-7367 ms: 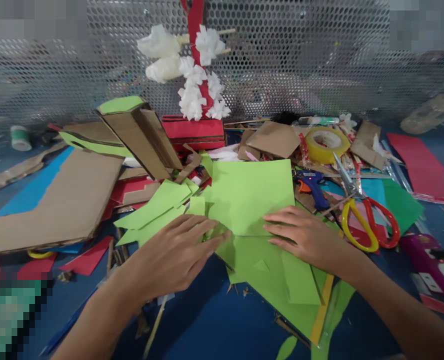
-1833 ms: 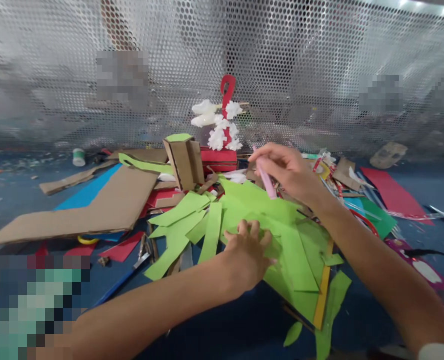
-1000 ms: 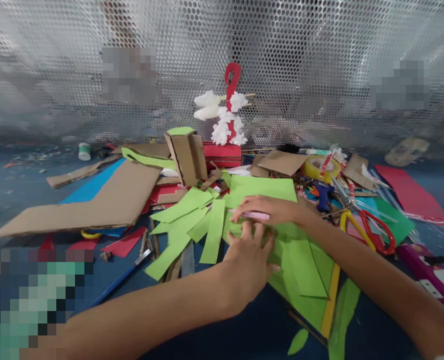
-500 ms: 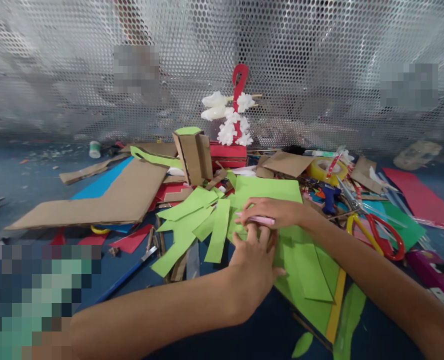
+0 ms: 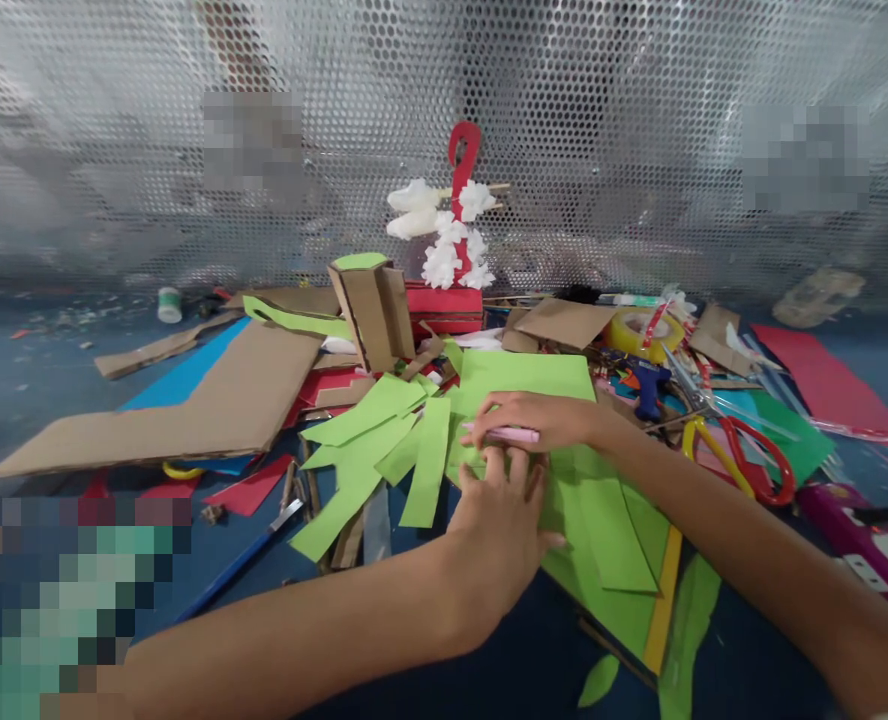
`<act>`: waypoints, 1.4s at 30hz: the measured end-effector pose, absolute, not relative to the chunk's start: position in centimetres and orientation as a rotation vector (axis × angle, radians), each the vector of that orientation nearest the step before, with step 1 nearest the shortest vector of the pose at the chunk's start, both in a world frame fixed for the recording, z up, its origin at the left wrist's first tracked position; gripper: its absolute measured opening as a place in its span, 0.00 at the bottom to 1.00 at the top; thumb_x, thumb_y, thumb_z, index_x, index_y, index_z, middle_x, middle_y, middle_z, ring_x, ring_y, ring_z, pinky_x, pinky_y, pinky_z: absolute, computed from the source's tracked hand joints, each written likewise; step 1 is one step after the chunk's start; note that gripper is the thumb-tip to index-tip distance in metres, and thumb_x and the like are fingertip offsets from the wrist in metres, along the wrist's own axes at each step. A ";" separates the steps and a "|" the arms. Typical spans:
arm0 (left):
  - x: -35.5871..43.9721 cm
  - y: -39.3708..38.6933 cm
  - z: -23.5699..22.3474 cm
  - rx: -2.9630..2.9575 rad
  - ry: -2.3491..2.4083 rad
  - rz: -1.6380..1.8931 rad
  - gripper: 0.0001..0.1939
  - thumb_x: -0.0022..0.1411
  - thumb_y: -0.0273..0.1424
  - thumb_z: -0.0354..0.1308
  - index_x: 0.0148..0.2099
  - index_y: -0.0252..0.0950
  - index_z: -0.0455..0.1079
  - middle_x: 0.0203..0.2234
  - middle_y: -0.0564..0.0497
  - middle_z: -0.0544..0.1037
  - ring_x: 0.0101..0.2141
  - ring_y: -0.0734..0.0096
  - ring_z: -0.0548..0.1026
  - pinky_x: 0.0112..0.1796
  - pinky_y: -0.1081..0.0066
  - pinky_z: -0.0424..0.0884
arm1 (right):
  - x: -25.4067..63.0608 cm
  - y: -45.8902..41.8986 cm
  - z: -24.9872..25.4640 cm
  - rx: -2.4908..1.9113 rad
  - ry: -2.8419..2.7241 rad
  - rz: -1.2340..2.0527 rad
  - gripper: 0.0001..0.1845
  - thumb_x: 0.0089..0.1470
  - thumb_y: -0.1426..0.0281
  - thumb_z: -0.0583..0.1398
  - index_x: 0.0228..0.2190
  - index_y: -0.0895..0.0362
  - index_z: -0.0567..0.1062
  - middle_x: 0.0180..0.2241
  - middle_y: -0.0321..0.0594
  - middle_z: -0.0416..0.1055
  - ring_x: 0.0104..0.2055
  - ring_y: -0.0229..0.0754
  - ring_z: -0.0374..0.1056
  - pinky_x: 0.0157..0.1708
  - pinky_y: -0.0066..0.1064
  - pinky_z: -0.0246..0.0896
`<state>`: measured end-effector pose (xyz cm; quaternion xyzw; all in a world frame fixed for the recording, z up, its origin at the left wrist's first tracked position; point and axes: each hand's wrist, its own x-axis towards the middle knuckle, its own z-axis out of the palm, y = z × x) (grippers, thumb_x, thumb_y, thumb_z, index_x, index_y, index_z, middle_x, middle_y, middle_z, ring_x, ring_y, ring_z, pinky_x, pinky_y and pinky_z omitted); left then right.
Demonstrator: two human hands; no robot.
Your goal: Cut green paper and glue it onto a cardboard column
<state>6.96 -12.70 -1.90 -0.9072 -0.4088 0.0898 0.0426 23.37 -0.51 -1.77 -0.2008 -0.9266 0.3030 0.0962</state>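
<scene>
My right hand is closed around a slim pink pen, which lies crosswise under the fingers. Just below it, my left hand presses down with its fingers spread and nearly touches the right. Both rest on light green paper at the middle of the work area. Loose green strips fan out left of my hands. A larger green piece with a yellow edge strip reaches toward me on the right. The pen's tip and the paper under my palms are hidden.
Cut cardboard and a cardboard prism stand to the left. Behind is a red hook with white tufts, before a perforated metal screen. At right are scissors, a tape roll, a blue glue gun and a magenta box.
The whole scene has shifted a little to the left as the camera turned. Both hands keep nearly the same pose on the paper, and the pink pen stays in my right hand.
</scene>
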 end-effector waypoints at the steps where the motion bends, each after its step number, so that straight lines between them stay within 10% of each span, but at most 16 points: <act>1: 6.8 -12.5 -1.6 -2.786 -1.236 0.279 0.41 0.71 0.54 0.54 0.76 0.34 0.59 0.67 0.26 0.65 0.63 0.29 0.67 0.50 0.41 0.77 | 23.4 -0.5 -1.8 -0.581 -2.735 0.913 0.13 0.67 0.73 0.59 0.49 0.57 0.80 0.50 0.50 0.76 0.52 0.47 0.71 0.53 0.38 0.66; 25: 6.7 -12.3 -0.6 -2.792 -1.153 0.518 0.38 0.74 0.45 0.54 0.79 0.35 0.51 0.69 0.25 0.62 0.65 0.28 0.66 0.53 0.43 0.75 | 23.7 0.4 -3.0 -0.430 -2.655 0.983 0.16 0.61 0.80 0.60 0.49 0.55 0.76 0.53 0.45 0.79 0.54 0.47 0.69 0.53 0.37 0.63; 31: 5.1 -11.3 1.3 -2.931 -0.946 0.601 0.25 0.77 0.37 0.49 0.66 0.28 0.73 0.64 0.25 0.69 0.60 0.37 0.72 0.52 0.48 0.76 | 23.8 0.5 -3.2 -0.410 -2.662 0.946 0.25 0.54 0.88 0.58 0.49 0.56 0.76 0.54 0.44 0.79 0.54 0.46 0.69 0.54 0.36 0.62; 42: 5.2 -12.2 -0.3 -2.778 -1.191 0.466 0.32 0.74 0.42 0.54 0.73 0.32 0.63 0.62 0.22 0.69 0.55 0.33 0.77 0.46 0.48 0.76 | 23.7 0.5 -3.3 -0.418 -2.621 1.025 0.15 0.62 0.80 0.60 0.49 0.55 0.76 0.54 0.45 0.79 0.55 0.47 0.70 0.54 0.36 0.61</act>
